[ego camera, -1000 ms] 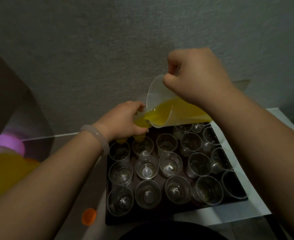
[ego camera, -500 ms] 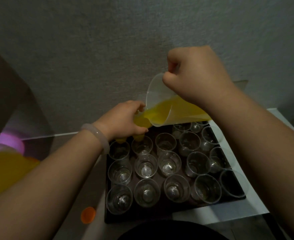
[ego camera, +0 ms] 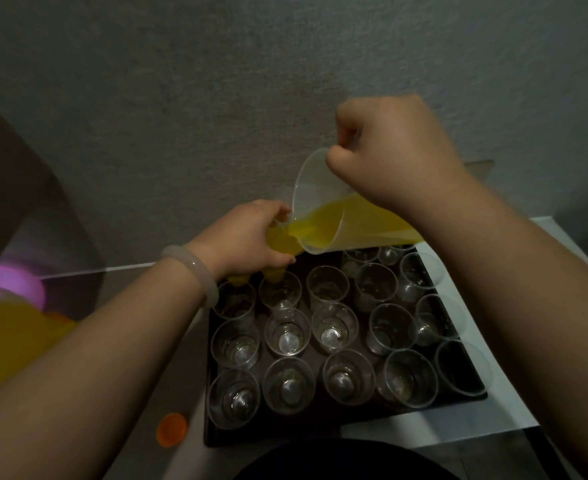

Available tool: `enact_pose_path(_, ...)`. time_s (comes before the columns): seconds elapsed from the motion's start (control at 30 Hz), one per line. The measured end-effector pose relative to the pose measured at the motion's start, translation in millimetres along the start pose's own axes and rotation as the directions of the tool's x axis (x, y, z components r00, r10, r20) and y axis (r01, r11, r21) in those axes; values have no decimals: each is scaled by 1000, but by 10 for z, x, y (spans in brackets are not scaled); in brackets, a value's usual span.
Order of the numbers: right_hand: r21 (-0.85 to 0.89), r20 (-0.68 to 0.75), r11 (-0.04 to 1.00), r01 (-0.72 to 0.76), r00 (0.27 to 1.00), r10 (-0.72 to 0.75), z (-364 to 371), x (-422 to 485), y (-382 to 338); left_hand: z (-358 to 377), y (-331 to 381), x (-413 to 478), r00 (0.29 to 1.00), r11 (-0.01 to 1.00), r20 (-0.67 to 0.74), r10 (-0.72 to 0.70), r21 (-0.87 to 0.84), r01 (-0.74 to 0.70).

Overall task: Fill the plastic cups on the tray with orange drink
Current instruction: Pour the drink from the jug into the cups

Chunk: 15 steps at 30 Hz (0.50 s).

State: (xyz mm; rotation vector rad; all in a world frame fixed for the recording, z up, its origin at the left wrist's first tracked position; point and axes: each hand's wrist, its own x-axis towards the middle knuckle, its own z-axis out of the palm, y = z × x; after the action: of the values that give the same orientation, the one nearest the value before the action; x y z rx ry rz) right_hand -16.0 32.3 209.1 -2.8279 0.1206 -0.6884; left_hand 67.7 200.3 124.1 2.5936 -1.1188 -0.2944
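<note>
We are mid-pour. Our right hand is clamped in a fist round the handle of the clear plastic jug, which is tipped to the left so its lip sits right at the rim of the cup. Our left hand grips that cup with fingers curled round it, lifted above the back left corner of the dark tray. The orange drink lies pooled along the jug's lower wall and runs over the lip into the cup, which looks close to full. As we judge it, the part to do well now is the finish. We ease the jug upright with a slow roll of the right wrist rather than a jerk, letting the last of the stream fall inside the rim before lip and cup part. We hold the cup level and lightly, since thin plastic will likely buckle under a squeeze and push drink over the top. Both belong over the tray, so any drip lands there and not on the white table. Setting down calls for care too: the empty cups stand packed close, some touching, and a nudge could topple several, so we lower ours straight into a free gap. Two patches of orange show just under the left hand, but we cannot tell whether those are filled cups. Nearly every cup we can see is empty, so the task looks barely begun.
</note>
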Motion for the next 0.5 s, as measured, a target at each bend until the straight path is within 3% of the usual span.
enact_pose_path(0.5,99,-30,993,-66,997,70,16,-10,221,21,112,68,1000,1000,-14,-3,-14,3)
